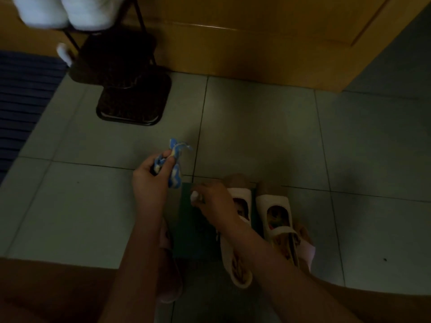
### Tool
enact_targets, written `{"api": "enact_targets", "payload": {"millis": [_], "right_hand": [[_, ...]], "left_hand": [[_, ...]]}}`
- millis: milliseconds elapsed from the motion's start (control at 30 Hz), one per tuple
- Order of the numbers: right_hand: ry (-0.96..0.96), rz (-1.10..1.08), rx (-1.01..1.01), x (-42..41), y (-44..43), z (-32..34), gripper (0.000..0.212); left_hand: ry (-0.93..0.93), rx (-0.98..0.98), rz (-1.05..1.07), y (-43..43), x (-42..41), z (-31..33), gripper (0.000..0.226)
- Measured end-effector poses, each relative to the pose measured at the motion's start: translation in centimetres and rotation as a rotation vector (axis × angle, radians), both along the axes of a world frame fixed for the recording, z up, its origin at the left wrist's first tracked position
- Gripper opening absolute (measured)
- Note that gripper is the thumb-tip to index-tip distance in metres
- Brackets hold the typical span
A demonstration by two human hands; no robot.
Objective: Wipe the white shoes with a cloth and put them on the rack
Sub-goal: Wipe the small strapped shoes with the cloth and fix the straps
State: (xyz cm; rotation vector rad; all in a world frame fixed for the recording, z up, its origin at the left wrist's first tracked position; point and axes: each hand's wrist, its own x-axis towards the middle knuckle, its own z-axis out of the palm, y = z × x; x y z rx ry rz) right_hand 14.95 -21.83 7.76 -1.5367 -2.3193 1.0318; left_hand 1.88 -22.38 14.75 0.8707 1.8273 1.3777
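Two white strap shoes lie side by side on the tiled floor, the left shoe (pixel 238 264) partly under my right forearm, the right shoe (pixel 272 206) uncovered. My left hand (pixel 149 180) is closed around a crumpled blue, yellow and white cloth (pixel 175 159), held above the floor to the left of the shoes. My right hand (pixel 212 201) hovers with curled fingers just left of the left shoe's toe; a small white spot shows at its fingertips, too dim to identify. The black metal rack (pixel 133 99) stands far left, with another white pair (pixel 65 12) on its top tier.
A dark green mat (pixel 196 231) lies under and beside the shoes. Pink slippers (pixel 168 276) are on my feet at either side. A blue striped rug (pixel 23 101) lies at the left edge. A wooden door or cabinet (pixel 256 43) runs along the back.
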Motion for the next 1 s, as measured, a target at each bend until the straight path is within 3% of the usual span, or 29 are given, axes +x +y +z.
{"api": "enact_targets", "payload": {"millis": [67,367,767,833,900,1000], "right_hand": [[0.068,-0.074,-0.015,-0.7,1.0,0.0,0.013],[-0.049,-0.017,0.022,-2.5,2.9,0.5,0.022],[0.110,-0.141,-0.098,-0.3,2.0,0.3,0.050],[0.108,-0.227,-0.008,1.1,1.4,0.9,0.051],[0.081,-0.448,0.085,3.0,0.2,1.4,0.053],[-0.045,-0.665,-0.040,4.8,-2.7,1.4,0.078]], "left_hand": [[-0.004,-0.007,0.018,-0.1,-0.4,-0.2,0.022],[0.038,-0.054,0.073,-0.7,-1.3,-0.7,0.020],[0.042,0.028,0.017,-0.9,-0.5,2.1,0.020],[0.026,0.075,0.004,-0.8,0.0,2.9,0.018],[-0.014,0.100,-0.048,-0.6,1.2,3.2,0.016],[0.029,0.063,-0.211,-0.4,4.3,2.1,0.015]]}}
